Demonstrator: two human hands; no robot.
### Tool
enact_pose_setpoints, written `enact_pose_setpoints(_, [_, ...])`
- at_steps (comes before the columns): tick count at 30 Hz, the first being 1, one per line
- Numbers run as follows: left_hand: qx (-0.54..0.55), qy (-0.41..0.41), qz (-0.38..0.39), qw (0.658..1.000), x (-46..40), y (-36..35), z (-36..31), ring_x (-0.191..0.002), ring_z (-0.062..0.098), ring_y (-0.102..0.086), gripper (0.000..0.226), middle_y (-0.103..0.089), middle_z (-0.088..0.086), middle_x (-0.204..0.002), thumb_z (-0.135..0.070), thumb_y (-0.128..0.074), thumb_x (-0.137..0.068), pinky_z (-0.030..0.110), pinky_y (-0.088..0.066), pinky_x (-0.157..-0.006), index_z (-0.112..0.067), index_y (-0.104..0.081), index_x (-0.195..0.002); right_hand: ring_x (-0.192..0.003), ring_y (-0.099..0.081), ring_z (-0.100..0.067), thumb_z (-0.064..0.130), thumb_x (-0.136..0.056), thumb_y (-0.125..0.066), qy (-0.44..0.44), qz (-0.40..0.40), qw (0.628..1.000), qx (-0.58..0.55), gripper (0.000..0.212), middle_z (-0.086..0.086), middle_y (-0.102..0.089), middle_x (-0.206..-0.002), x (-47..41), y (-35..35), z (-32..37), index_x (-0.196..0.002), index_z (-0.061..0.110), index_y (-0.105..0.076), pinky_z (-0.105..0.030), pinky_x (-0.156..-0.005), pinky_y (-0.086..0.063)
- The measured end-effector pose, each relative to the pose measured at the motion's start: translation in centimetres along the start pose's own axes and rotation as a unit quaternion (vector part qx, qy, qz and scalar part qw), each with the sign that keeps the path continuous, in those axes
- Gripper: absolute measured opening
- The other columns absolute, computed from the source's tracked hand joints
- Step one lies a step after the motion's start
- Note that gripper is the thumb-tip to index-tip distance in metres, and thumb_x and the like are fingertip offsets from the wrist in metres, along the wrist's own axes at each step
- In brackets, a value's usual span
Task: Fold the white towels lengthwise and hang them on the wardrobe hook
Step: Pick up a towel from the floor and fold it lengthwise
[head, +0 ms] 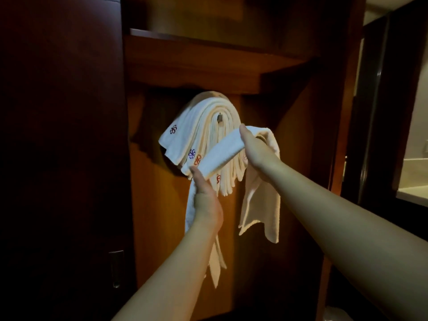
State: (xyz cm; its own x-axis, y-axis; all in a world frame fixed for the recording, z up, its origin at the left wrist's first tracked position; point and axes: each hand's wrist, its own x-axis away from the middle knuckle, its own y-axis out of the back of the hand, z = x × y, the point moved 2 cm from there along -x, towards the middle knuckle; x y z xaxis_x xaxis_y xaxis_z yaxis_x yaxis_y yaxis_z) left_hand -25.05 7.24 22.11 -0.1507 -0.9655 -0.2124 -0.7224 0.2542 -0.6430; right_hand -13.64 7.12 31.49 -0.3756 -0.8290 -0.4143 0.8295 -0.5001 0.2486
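Several folded white towels (203, 126) with small embroidered logos hang draped over a metal wardrobe hook (219, 117) on the wooden back panel. In front of them I hold another white towel (222, 151), folded into a long strip, stretched slantwise between my hands. My left hand (205, 200) grips its lower left part, and the end hangs down below that hand. My right hand (253, 149) grips its upper right part, with the other end hanging down to the right. The strip is just below the hook and overlaps the hung towels.
A wooden shelf (208, 59) runs across just above the hook. A dark wardrobe door (62, 135) with a metal handle (115, 269) stands at the left. The wardrobe's side wall (338, 112) is at the right, with a doorway and a counter (412, 195) beyond it.
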Motion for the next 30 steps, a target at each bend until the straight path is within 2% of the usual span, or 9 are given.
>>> enact_pose_setpoints(3, [0.076, -0.063, -0.106, 0.989, -1.3, 0.1, -2.5, -0.105, 0.014, -0.069, 0.056, -0.076, -0.003, -0.104, -0.068, -0.050, -0.092, 0.025, -0.056, -0.072, -0.024, -0.063, -0.125, -0.129, -0.050, -0.029, 0.075, -0.093, -0.028, 0.009, -0.014, 0.998, 0.063, 0.086, -0.014, -0.053, -0.142, -2.1, 0.7, -1.2, -0.146, 0.010, -0.047, -0.048, -0.114, -0.036])
enact_pose_setpoints(5, [0.102, -0.089, -0.135, 0.981, -2.5, -0.3, -4.0, -0.069, 0.005, -0.073, 0.035, -0.075, -0.009, -0.067, -0.051, -0.054, -0.097, 0.014, -0.049, -0.042, -0.018, -0.064, -0.105, -0.125, -0.053, -0.027, 0.074, -0.094, -0.029, 0.021, -0.007, 0.997, 0.070, 0.084, -0.013, -0.058, -0.136, -3.5, 0.8, -1.7, -0.143, 0.009, -0.051, -0.047, -0.112, -0.038])
enact_pose_setpoints(7, [0.092, -0.099, -0.141, 0.981, -4.6, -0.5, -5.0, -0.049, 0.000, -0.067, 0.022, -0.069, -0.011, -0.053, -0.037, -0.053, -0.101, 0.013, -0.042, -0.034, -0.017, -0.059, -0.095, -0.120, -0.055, -0.023, 0.075, -0.093, -0.033, 0.023, 0.007, 0.998, 0.053, 0.080, -0.008, -0.060, -0.133, -5.1, 1.2, -1.9, -0.139, 0.013, -0.054, -0.042, -0.110, -0.039])
enact_pose_setpoints(12, [0.036, -0.085, -0.143, 0.985, -10.3, -1.6, -8.4, -0.099, 0.017, -0.066, 0.030, -0.068, 0.004, -0.120, -0.034, -0.057, -0.096, 0.025, -0.050, -0.074, -0.012, -0.060, -0.117, -0.114, -0.057, -0.020, 0.088, -0.082, -0.032, 0.032, 0.036, 0.998, 0.039, 0.084, -0.003, -0.061, -0.122, -10.6, 2.6, -2.0, -0.127, 0.021, -0.057, -0.035, -0.093, -0.043])
enact_pose_setpoints(16, [-0.024, -0.132, -0.144, 0.980, -15.4, -3.6, -11.3, -0.109, 0.018, -0.062, 0.044, -0.061, 0.008, -0.134, -0.036, -0.056, -0.096, 0.030, -0.044, -0.090, -0.008, -0.059, -0.129, -0.084, -0.066, -0.006, 0.088, -0.078, -0.044, 0.042, -0.008, 0.998, -0.035, 0.063, 0.008, -0.070, -0.088, -15.7, 3.9, -2.2, -0.100, 0.034, -0.067, -0.025, -0.070, -0.041])
enact_pose_setpoints(19, [-0.078, -0.166, -0.134, 0.974, -19.4, -4.8, -13.1, -0.104, 0.014, -0.063, 0.027, -0.067, 0.008, -0.124, -0.033, -0.055, -0.097, 0.032, -0.043, -0.094, -0.011, -0.065, -0.108, -0.095, -0.070, -0.015, 0.089, -0.067, -0.050, 0.058, -0.053, 0.994, -0.078, 0.069, 0.002, -0.073, -0.097, -20.2, 4.9, -2.2, -0.099, 0.030, -0.066, -0.042, -0.096, -0.051])
enact_pose_setpoints(22, [-0.116, -0.186, -0.110, 0.969, -22.9, -6.3, -14.9, -0.089, 0.013, -0.065, 0.016, -0.070, 0.004, -0.088, -0.029, -0.056, -0.097, 0.028, -0.045, -0.077, -0.019, -0.060, -0.085, -0.103, -0.065, -0.018, 0.092, -0.063, -0.043, 0.084, -0.085, 0.991, -0.064, 0.071, 0.006, -0.067, -0.098, -24.1, 5.5, -1.0, -0.096, 0.032, -0.064, -0.042, -0.096, -0.048])
enact_pose_setpoints(26, [-0.140, -0.218, -0.076, 0.963, -27.3, -8.2, -16.7, -0.075, 0.014, -0.066, 0.017, -0.067, -0.006, -0.051, -0.033, -0.058, -0.096, 0.025, -0.042, -0.063, -0.020, -0.057, -0.084, -0.113, -0.061, -0.017, 0.090, -0.070, -0.046, 0.085, -0.023, 0.990, -0.108, 0.088, 0.003, -0.066, -0.115, -29.8, 5.2, 0.6, -0.134, 0.030, -0.054, -0.041, -0.105, -0.042])
enact_pose_setpoints(30, [-0.199, -0.230, -0.029, 0.952, -31.8, -8.8, -16.6, -0.066, 0.012, -0.074, 0.029, -0.072, -0.002, -0.059, -0.045, -0.055, -0.097, 0.026, -0.049, -0.065, -0.018, -0.060, -0.088, -0.128, -0.055, -0.023, 0.097, -0.052, -0.045, 0.072, 0.014, 0.991, -0.115, 0.110, -0.001, -0.058, -0.139, -34.5, 4.5, 0.6, -0.141, 0.033, -0.049, -0.048, -0.113, -0.038])
